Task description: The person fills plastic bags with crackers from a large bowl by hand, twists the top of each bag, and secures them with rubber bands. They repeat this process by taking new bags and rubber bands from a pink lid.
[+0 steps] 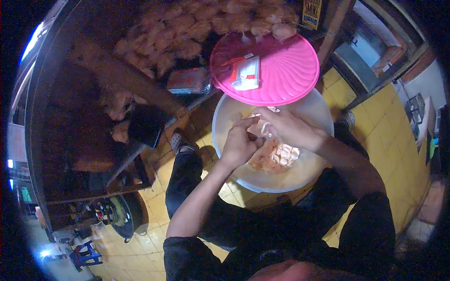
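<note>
Both hands are over a large translucent tub [225, 117], which stands on the floor between the knees. Pale, flat, chip-like pieces [286, 155] lie in it, with orange-brown bits among them. My left hand [241, 144] has its fingers curled inward above the pieces. Opposite it, my right hand [295, 130] is bent over with its fingertips close to the left ones. Between the fingers shows a small whitish, shiny thing [266, 129], too small to make out. A pink ribbed lid [286, 70] covers the tub's far edge, bearing a white-and-red packet [246, 73].
Several brown bundles in clear wrapping [173, 28] fill the dark table at the back. A flat plastic packet [187, 79] lies at its edge, and a dark phone-like slab [147, 126] sits lower left. A wooden frame [389, 79] stands right on the yellow tiled floor [384, 126].
</note>
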`<state>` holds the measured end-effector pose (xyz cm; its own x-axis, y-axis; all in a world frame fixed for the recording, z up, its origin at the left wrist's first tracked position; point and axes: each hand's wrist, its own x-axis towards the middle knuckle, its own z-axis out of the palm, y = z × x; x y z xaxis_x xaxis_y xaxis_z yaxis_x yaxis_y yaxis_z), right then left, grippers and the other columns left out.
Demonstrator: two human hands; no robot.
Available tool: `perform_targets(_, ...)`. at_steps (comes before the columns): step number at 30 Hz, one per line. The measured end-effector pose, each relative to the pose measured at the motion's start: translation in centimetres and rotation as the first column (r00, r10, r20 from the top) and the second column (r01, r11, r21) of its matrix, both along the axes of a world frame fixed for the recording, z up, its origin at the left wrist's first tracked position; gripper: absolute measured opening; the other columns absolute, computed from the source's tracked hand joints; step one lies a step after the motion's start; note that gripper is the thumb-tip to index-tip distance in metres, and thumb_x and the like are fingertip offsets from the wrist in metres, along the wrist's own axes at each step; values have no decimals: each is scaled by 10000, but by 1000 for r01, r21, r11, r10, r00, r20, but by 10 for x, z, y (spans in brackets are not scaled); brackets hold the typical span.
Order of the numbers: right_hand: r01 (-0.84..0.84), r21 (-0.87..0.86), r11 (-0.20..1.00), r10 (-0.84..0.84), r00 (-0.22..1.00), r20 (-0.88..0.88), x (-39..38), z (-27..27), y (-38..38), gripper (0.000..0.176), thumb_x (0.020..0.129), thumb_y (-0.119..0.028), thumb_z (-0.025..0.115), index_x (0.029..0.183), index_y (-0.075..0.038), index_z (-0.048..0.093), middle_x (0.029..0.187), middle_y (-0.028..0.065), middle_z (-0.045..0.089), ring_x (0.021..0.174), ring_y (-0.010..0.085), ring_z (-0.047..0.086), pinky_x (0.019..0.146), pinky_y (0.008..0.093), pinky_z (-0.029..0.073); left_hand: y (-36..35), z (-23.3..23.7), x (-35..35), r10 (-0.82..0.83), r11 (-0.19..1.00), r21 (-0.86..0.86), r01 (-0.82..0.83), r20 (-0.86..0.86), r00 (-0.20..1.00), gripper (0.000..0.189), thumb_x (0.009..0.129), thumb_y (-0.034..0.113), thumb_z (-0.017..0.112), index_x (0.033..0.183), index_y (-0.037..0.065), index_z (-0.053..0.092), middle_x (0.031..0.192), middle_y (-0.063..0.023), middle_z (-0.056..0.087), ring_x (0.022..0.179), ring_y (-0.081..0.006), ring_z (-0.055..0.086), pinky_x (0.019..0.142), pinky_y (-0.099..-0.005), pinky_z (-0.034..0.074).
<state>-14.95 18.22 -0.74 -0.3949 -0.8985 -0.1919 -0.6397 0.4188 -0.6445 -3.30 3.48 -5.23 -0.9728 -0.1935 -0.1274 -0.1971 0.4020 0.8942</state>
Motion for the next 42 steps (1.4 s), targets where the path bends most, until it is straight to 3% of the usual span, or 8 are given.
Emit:
perform_targets(8, -61, -280, 958, -37, 943, -332, -13, -27, 2, 332, 790, -42, 625, 1119, -4, 607, 997, 210, 612, 925, 395, 612, 796, 454, 498, -13, 8, 1, 70, 985, 164, -60, -57, 996, 448, 754, -35, 658, 1193, -12, 575, 1090, -143, 622, 628, -148, 610, 616, -287, 513)
perform_targets(11, -79, -135, 988, 43, 966, -253, -15, -32, -3, 352, 797, -54, 626, 1145, -1, 601, 1033, 213, 621, 961, 361, 618, 816, 436, 497, -14, 25, 3, 143, 990, 42, -138, -131, 981, 423, 777, -41, 647, 1187, 16, 563, 1086, -101, 617, 700, -119, 597, 625, -264, 496)
perform_targets(13, 91, -462, 882, -38, 992, 124, -5, -22, -7, 180, 808, -90, 644, 952, 16, 624, 956, 213, 650, 886, 346, 655, 760, 440, 511, -17, 26, 4, 169, 982, -60, -180, -158, 973, 441, 796, -41, 643, 1217, 36, 536, 1106, -76, 610, 778, -107, 606, 650, -251, 494)
perform_targets(16, -74, -638, 767, -19, 990, -137, 10, -9, -9, 183, 842, -114, 631, 968, 15, 606, 858, 194, 657, 825, 344, 666, 743, 429, 509, -22, 17, 2, 196, 942, 320, -102, -278, 940, 441, 801, 5, 678, 1211, 34, 518, 1169, -81, 585, 850, -112, 600, 661, -261, 496)
perform_targets(20, -70, -561, 825, 30, 996, -80, 4, -16, -12, 164, 893, -138, 598, 972, 6, 595, 847, 134, 653, 793, 265, 664, 696, 375, 511, -18, 43, 2, -21, 996, -92, -9, -323, 946, 479, 842, 129, 707, 1262, 36, 496, 1239, -98, 544, 974, -141, 592, 776, -283, 493)
perform_targets(22, 267, -545, 794, 166, 769, 618, 7, -7, -15, 163, 947, -159, 555, 958, -5, 605, 812, 54, 625, 757, 145, 619, 650, 300, 496, 5, 36, 1, 39, 990, 137, 36, -505, 862, 373, 915, 248, 651, 1202, 25, 570, 1104, -52, 623, 953, -126, 596, 849, -291, 474)
perform_targets(29, 422, -460, 781, -50, 777, 628, -10, 2, -3, 205, 955, -144, 571, 1064, 24, 616, 865, 16, 626, 724, 64, 561, 605, 219, 456, 3, 29, -3, -128, 887, 450, 100, 33, 991, 293, 967, 308, 573, 1018, 33, 661, 904, -23, 672, 831, -102, 604, 774, -278, 479)
perform_targets(42, 544, -371, 752, 38, 526, 850, 6, -2, -11, 302, 1002, -229, 495, 1176, -6, 600, 1134, 113, 644, 1007, 137, 595, 887, 323, 489, 7, 35, 4, -271, 747, 634, 201, 15, 962, 455, 857, 221, 722, 1238, 36, 557, 1124, -61, 637, 1037, -152, 594, 922, -311, 467)
